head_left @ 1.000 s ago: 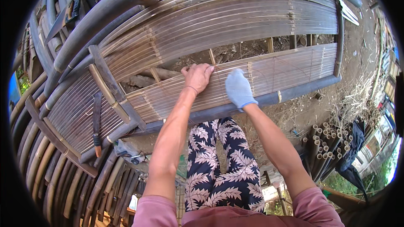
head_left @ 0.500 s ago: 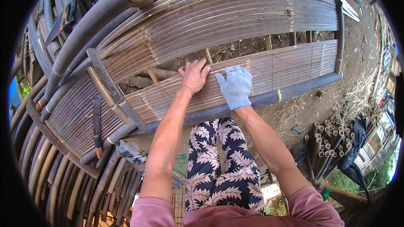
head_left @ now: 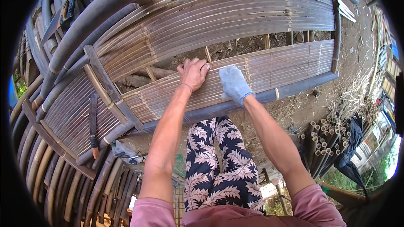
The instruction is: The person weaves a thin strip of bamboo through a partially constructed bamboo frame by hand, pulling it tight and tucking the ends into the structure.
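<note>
1. Left hand (head_left: 193, 72), bare, is lying flat with fingers spread on the slat panel (head_left: 269, 69).
2. Right hand (head_left: 234, 83), gloved, is pressing flat just beside it, holding nothing.
3. Knife (head_left: 93, 122) is lying on the left slats.

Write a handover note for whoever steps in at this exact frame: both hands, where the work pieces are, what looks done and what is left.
Left hand: bare, flat on the upper edge of the near bamboo slat panel, fingers by a short upright stick.
Right hand: in a blue-grey glove, resting on the same panel beside the left; grip cannot be told.
Panel lies on a dark bamboo pole. A large knife lies on the slats at the left.
Done: slats laid on both sides.
Left: an open gap between the near and far slat panel.
</note>
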`<state>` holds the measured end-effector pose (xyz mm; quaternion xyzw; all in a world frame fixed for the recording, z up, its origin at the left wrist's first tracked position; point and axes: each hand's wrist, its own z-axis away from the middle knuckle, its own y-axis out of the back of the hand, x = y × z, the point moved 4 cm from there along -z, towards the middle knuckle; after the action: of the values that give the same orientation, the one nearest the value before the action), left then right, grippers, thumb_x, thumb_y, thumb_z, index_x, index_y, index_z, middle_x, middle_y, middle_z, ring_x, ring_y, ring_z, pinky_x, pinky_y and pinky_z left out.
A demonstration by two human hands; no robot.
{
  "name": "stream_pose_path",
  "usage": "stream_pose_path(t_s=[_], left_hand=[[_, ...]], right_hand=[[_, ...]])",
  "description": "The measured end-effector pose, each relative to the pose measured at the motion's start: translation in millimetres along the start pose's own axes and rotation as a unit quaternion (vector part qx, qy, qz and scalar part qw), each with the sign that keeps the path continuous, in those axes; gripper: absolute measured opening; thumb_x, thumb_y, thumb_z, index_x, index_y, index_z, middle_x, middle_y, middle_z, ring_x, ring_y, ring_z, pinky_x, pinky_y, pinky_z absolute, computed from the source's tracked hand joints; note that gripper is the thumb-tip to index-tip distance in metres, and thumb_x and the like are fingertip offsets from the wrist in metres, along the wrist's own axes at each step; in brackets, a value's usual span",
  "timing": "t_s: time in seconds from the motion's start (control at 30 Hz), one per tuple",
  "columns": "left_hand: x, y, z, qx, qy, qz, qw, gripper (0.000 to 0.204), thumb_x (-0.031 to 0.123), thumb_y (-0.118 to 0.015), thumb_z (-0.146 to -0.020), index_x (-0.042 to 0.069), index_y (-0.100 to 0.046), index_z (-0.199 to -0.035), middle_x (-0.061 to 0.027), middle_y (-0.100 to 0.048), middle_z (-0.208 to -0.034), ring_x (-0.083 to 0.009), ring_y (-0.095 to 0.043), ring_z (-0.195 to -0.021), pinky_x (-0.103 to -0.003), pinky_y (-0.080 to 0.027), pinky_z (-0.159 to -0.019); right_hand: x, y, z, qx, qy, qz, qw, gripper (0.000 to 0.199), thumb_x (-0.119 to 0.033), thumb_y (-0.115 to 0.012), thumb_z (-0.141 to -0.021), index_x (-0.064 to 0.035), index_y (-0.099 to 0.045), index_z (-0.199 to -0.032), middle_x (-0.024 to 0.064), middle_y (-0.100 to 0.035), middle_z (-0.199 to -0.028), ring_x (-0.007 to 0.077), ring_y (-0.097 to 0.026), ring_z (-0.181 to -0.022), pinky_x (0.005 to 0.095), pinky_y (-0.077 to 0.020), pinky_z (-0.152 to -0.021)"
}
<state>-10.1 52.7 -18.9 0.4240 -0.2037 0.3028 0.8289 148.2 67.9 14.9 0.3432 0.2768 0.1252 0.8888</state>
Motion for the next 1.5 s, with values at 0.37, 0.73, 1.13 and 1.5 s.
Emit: stream_pose_path(t_s=[0.37,0.73,1.13,1.5], left_hand=[[5.9,2.5,-0.6,0.037,0.016,0.033,0.999,0.023,0.033,-0.061,-0.090,0.017,-0.073,-0.100,-0.0033,-0.057,-0.101,-0.0275,-0.047,-0.105,-0.049,-0.028,-0.094],[-3.8,-0.3,7.7,0.071,0.017,0.047,0.996,0.018,0.030,-0.064,-0.086,0.019,-0.074,-0.095,-0.0009,-0.057,-0.099,-0.0266,-0.047,-0.103,-0.047,-0.028,-0.092],[19.1,19.7,6.1,0.113,0.047,0.005,0.992,0.047,0.020,-0.068,-0.080,0.010,-0.058,-0.125,-0.0155,-0.053,-0.125,-0.0361,-0.046,-0.120,-0.051,-0.034,-0.101],[224.3,-71.6,-53.7,0.084,-0.192,-0.105,0.972,0.056,0.005,-0.061,-0.078,0.001,-0.048,-0.133,-0.0178,-0.048,-0.132,-0.0355,-0.044,-0.128,-0.048,-0.036,-0.109]], right_hand=[[28.0,154.1,58.2,0.231,-0.044,-0.247,0.940,0.019,-0.015,-0.053,-0.091,-0.0032,-0.066,-0.084,0.0158,-0.068,-0.099,0.0235,-0.067,-0.085,0.0344,-0.0551,-0.080],[-96.0,74.0,76.6,0.100,0.124,-0.075,0.984,0.007,-0.015,-0.057,-0.085,-0.0100,-0.062,-0.083,0.0106,-0.062,-0.069,0.0298,-0.066,-0.063,0.0402,-0.0537,-0.053],[115.8,-9.2,267.0,0.051,-0.461,-0.542,0.701,0.019,-0.018,-0.059,-0.090,-0.0020,-0.062,-0.099,0.0128,-0.065,-0.089,0.0265,-0.064,-0.082,0.0376,-0.0520,-0.075],[253.1,56.0,241.9,0.381,-0.341,0.050,0.858,0.067,-0.030,-0.078,-0.076,-0.0016,-0.053,-0.131,0.0228,-0.052,-0.135,0.0370,-0.044,-0.130,0.0451,-0.0337,-0.111]])
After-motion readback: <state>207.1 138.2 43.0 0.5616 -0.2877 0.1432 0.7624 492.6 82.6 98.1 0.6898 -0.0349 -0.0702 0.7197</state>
